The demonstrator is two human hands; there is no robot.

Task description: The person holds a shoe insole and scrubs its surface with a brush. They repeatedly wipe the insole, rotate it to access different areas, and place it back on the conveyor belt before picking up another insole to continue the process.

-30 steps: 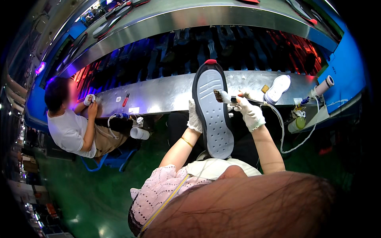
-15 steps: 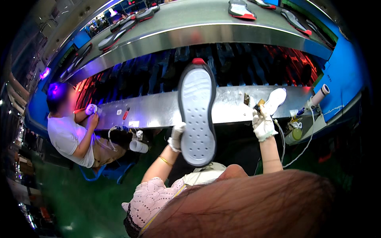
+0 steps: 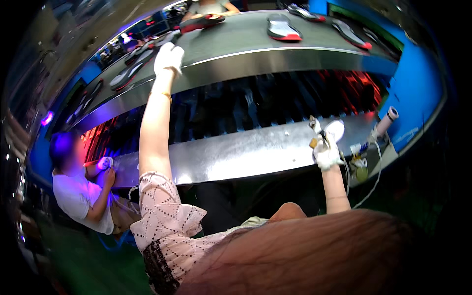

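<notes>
My left hand (image 3: 168, 59), in a white glove, is stretched out over the green conveyor belt (image 3: 231, 39) at the far left. A dark shoe sole (image 3: 169, 37) lies right at its fingertips. Blur hides whether the fingers grip that sole. Above the metal ledge at the right, my gloved right hand (image 3: 327, 153) is closed round a small metal tool (image 3: 313, 124) with a brass-coloured part; its exact kind is unclear. A white rounded, sole-like piece (image 3: 335, 130) shows just beyond that hand, and I cannot tell whether the hand touches it.
Several grey, black and red soles (image 3: 284, 28) lie along the belt. The metal ledge (image 3: 231, 155) runs in front of me. A white tube holder (image 3: 386, 120) with a hose stands at the right. A co-worker (image 3: 81, 189) sits at the left; another person (image 3: 209, 7) is across the belt.
My left hand has moved from in front of my body up to the far-left belt; the large grey sole it held is no longer in front of me. My right hand keeps the tool.
</notes>
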